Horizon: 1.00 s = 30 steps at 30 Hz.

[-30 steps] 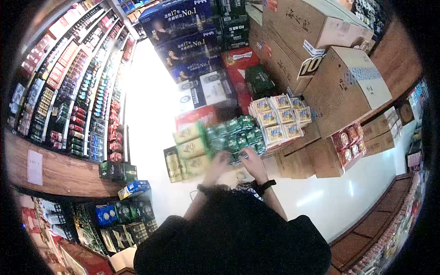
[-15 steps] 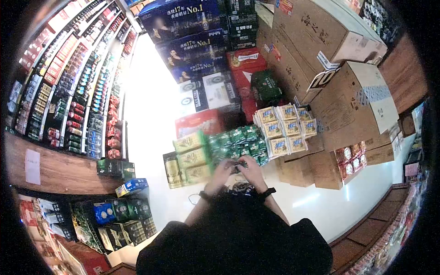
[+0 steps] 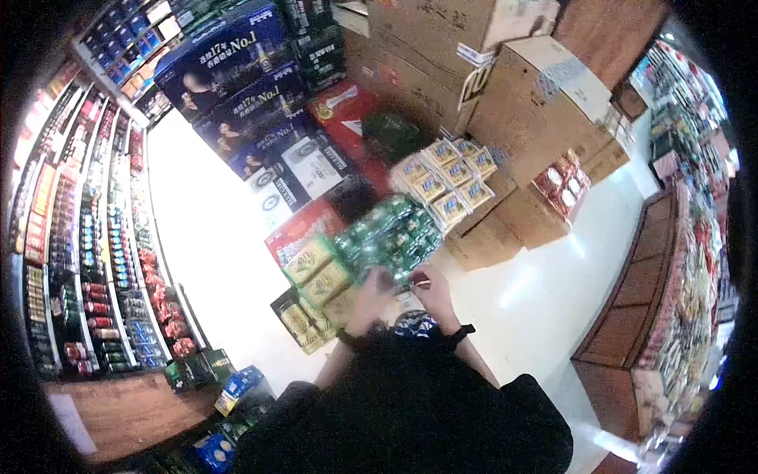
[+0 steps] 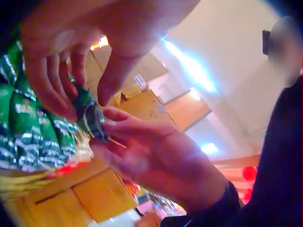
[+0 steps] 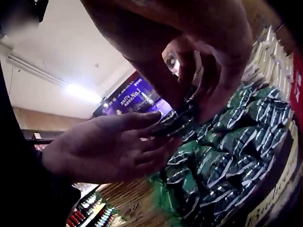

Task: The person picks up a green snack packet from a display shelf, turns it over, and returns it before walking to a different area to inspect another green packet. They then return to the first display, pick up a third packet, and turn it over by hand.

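In the head view my left hand and right hand meet in front of me, over the near edge of a pile of small green foil packets. Between them is one small green packet, dark with silvery stripes. The left wrist view shows my left hand pinching its upper end, with the thumb on the near side. From below, the fingers of my right hand grip its other end. Many like packets lie packed in rows beside the hands in the right wrist view.
Yellow-and-cream packs stand left of the green pile, and gold cans beside them. Stacked cream packets lie to its right. Behind rise blue cartons and brown cardboard boxes. Drink shelves line the left.
The head view has swung right, so the stacks appear further left and tilted. My hands stay together at the green pile's near edge; they stood slightly further apart a second ago.
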Motion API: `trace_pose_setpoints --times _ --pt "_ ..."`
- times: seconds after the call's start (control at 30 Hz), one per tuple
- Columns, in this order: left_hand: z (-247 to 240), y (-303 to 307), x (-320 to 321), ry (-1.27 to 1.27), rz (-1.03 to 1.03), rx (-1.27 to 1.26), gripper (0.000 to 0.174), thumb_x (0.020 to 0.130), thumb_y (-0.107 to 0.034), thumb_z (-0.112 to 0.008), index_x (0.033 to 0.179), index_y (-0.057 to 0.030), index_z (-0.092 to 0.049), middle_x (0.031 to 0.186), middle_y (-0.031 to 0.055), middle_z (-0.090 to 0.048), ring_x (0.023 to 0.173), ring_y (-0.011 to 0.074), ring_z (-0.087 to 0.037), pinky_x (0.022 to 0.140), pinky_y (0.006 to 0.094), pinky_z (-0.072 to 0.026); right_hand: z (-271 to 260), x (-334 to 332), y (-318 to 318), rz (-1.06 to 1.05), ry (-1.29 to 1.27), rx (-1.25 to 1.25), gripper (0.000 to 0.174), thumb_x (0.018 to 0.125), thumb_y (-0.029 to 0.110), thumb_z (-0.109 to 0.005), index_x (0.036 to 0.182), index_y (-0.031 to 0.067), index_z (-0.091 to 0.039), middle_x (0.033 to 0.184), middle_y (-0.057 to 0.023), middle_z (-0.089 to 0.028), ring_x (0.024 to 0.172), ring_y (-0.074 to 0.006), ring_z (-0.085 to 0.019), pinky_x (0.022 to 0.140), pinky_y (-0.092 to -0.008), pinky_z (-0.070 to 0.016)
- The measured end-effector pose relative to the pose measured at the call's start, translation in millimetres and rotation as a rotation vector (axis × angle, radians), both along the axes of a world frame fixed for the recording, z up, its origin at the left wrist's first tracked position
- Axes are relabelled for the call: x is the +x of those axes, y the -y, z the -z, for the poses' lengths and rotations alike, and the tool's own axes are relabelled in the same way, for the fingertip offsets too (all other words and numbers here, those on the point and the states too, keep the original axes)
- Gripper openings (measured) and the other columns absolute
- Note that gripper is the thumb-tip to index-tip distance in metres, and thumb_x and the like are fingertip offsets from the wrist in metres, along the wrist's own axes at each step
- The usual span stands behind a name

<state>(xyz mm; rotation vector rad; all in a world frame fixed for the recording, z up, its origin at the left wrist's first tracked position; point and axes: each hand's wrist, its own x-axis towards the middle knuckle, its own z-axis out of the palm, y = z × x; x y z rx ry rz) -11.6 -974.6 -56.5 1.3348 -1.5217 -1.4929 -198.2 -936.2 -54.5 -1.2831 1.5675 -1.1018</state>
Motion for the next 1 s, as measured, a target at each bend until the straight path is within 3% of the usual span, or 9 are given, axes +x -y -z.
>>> trace_pose_setpoints --times 0.07,0.2,0.3,0.33,0.43,0.73,0.8,0.9,1.0 --pt "-22.2 -14.5 5.3 -0.089 0.071 -0.012 0.042 0.086 -0.014 -0.079 0.117 -0.0034 -0.054 0.106 0.0058 -0.061 0.097 0.0142 -0.06 0.086 0.0301 -0.05 -13.2 14.0 -28.6 0.072 0.003 0.004 0.024 0.081 -0.006 -0.069 0.103 0.0019 -0.065 0.099 -0.0055 -0.066 0.09 -0.0153 -0.067 0.078 -0.0299 -0.0566" --pt "-6.6 -49.2 19.1 -0.274 0.24 0.102 0.047 0.083 -0.012 -0.082 0.12 -0.0032 -0.054 0.108 0.0058 -0.063 0.1 0.016 -0.06 0.089 0.0321 -0.051 -23.4 44.6 -95.5 0.256 -0.052 -0.063 0.022 0.082 -0.007 -0.069 0.102 0.0 -0.065 0.099 -0.0067 -0.065 0.09 -0.0166 -0.068 0.078 -0.0302 -0.0567" --pt "-13.3 -80.6 27.9 -0.23 0.409 0.192 0.05 0.082 -0.012 -0.083 0.122 -0.0036 -0.054 0.109 0.0063 -0.064 0.101 0.0176 -0.062 0.089 0.0321 -0.0525 -48.1 73.3 -148.4 0.401 -0.062 -0.02 0.023 0.081 -0.007 -0.07 0.102 -0.0008 -0.064 0.1 -0.0075 -0.064 0.09 -0.0178 -0.068 0.078 -0.0301 -0.057" --pt "-25.9 -89.3 29.8 -0.084 0.5 0.194 0.051 0.082 0.001 -0.077 0.127 -0.0015 -0.054 0.114 0.0115 -0.065 0.105 0.0205 -0.065 0.089 0.0335 -0.0551 -43.5 78.4 -166.8 0.428 -0.077 -0.005 0.024 0.08 -0.007 -0.071 0.102 -0.0006 -0.063 0.102 -0.008 -0.063 0.089 -0.0181 -0.068 0.077 -0.0297 -0.0573" --pt "-34.8 -115.0 36.9 -0.191 0.625 0.206 0.051 0.082 0.003 -0.076 0.127 -0.0017 -0.053 0.114 0.0119 -0.064 0.104 0.02 -0.065 0.088 0.0326 -0.0553 -43.3 102.0 -212.0 0.556 -0.181 0.046 0.024 0.08 -0.007 -0.07 0.102 0.0002 -0.064 0.104 -0.0082 -0.062 0.089 -0.0188 -0.068 0.075 -0.0292 -0.0574" --pt "-57.2 -184.0 39.9 -0.171 0.906 0.238 0.047 0.084 0.002 -0.074 0.126 -0.0025 -0.053 0.111 0.0081 -0.063 0.1 0.0191 -0.064 0.088 0.0319 -0.0554 -77.1 153.9 -303.9 0.878 0.072 0.093 0.031 0.083 -0.008 -0.069 0.112 0.0014 -0.063 0.11 -0.0067 -0.061 0.088 -0.0164 -0.069 0.071 -0.026 -0.0555" --pt "-46.9 -199.0 35.0 -0.174 0.987 0.222 0.05 0.083 -0.003 -0.077 0.127 -0.0054 -0.054 0.113 0.0045 -0.06 0.102 0.017 -0.063 0.086 0.031 -0.0547 -53.6 157.1 -333.3 0.89 0.016 0.09 0.033 0.082 -0.008 -0.07 0.113 0.0012 -0.062 0.112 -0.0073 -0.059 0.089 -0.0172 -0.07 0.071 -0.0262 -0.0565" --pt "-58.9 -242.2 24.9 -0.223 1.074 0.293 0.043 0.085 0.004 -0.072 0.124 -0.0013 -0.055 0.109 0.0099 -0.066 0.1 0.0199 -0.067 0.087 0.0314 -0.0568 -64.3 168.8 -382.4 0.971 -0.015 0.082 0.032 0.083 -0.008 -0.069 0.113 0.0025 -0.063 0.112 -0.0087 -0.058 0.09 -0.0187 -0.07 0.076 -0.0278 -0.0577" --pt "-52.6 -300.9 6.3 -0.199 1.295 0.327 0.047 0.083 0.003 -0.075 0.124 -0.0046 -0.055 0.112 0.0062 -0.061 0.1 0.0167 -0.063 0.086 0.0297 -0.0559 -73.0 185.1 -449.7 1.121 -0.07 0.03 0.032 0.083 -0.007 -0.068 0.113 0.0032 -0.063 0.111 -0.0077 -0.058 0.088 -0.0185 -0.069 0.075 -0.0284 -0.0574"
